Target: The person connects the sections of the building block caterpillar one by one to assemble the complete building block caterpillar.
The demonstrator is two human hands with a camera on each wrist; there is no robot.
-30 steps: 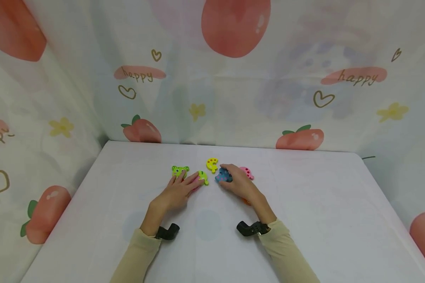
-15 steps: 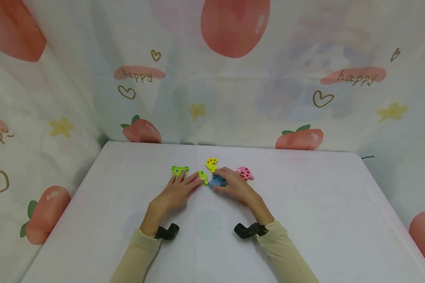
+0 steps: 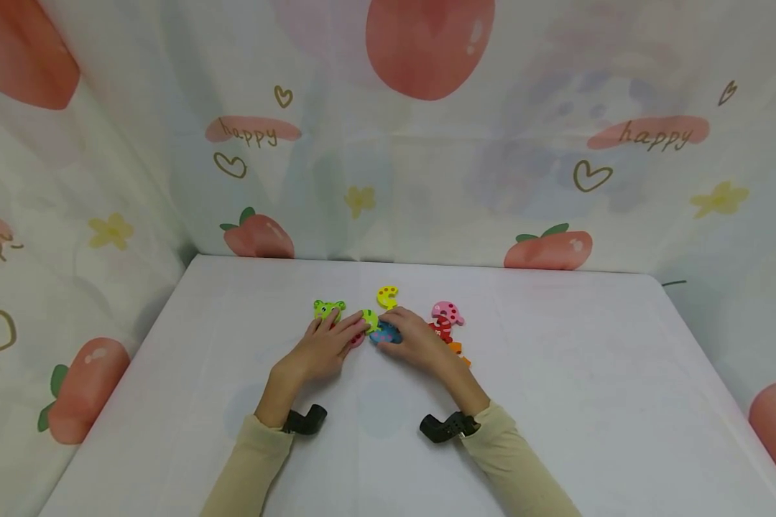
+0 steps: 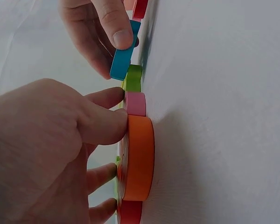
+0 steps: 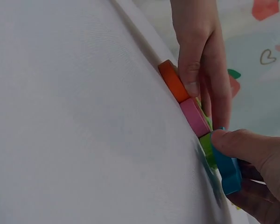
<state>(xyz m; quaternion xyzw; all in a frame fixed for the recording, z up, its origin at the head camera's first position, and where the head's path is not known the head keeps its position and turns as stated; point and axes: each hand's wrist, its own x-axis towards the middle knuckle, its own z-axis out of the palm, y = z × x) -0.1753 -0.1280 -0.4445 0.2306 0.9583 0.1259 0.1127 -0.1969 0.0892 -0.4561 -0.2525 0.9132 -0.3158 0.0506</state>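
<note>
One blue piece (image 3: 386,333), pinched between the right hand's (image 3: 421,343) thumb and fingers, has shifted leftward since a second ago and sits just beside the light-green piece (image 3: 369,320), slightly below the centre of the head view. The left hand (image 3: 323,350) stays left of centre, fingers extended over the pink piece (image 3: 357,339). Right of centre, the red piece (image 3: 442,329) and orange piece (image 3: 455,347), mostly covered earlier, now show beyond the right wrist.

Forearms (image 3: 248,470) angled inward toward far edge of tabletop (image 3: 556,416); left hand (image 3: 319,350) low, fingers straight, spread; right hand (image 3: 422,345) pinching, thumb opposite fingers (wrists (image 3: 276,409) well apart).
</note>
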